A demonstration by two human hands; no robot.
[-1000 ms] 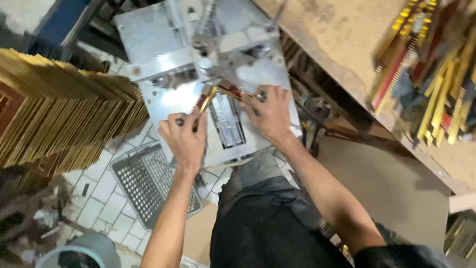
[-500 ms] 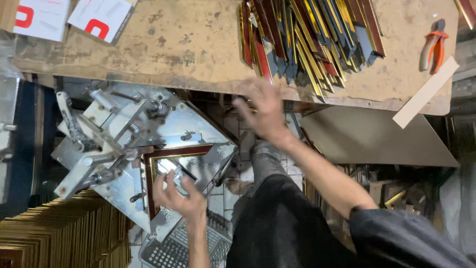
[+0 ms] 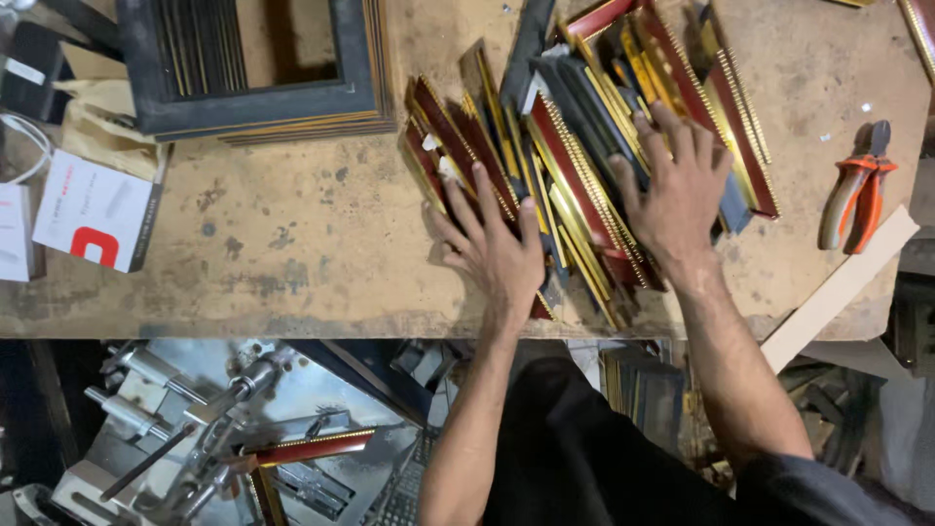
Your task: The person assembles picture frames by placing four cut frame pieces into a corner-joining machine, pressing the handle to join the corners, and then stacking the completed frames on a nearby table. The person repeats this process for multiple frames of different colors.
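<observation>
Two hands are lying flat, fingers spread and grasping nothing, on a heap of red-and-gold frame strips (image 3: 575, 166) that is resting on the worn desk (image 3: 292, 244). The left hand (image 3: 497, 248) is pressing on the heap's near left part; the right hand (image 3: 677, 200) is lying further right. Orange-handled pliers (image 3: 855, 190) are lying well apart on the right. A stack of dark frames (image 3: 253, 97) is sitting at upper left.
</observation>
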